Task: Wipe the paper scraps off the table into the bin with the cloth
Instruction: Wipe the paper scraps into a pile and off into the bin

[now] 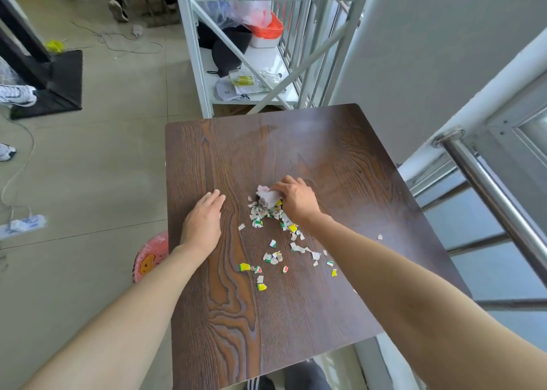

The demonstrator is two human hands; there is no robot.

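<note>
Several small paper scraps [273, 241], white, yellow, green and red, lie scattered over the middle of the dark wooden table [340, 159]. My right hand [297, 200] presses a crumpled pinkish-white cloth [268, 196] onto the table at the far end of the scrap pile. My left hand [204, 221] rests flat and open on the table near its left edge, holding nothing. A bin with a pink liner [151, 256] stands on the floor just off the table's left edge, partly hidden by my left forearm.
A white metal shelf [254, 55] with bags and black items stands beyond the table's far edge. A steel handrail [497, 200] and window run along the right. Cables, a power strip [23, 224] and other people's shoes lie on the floor to the left.
</note>
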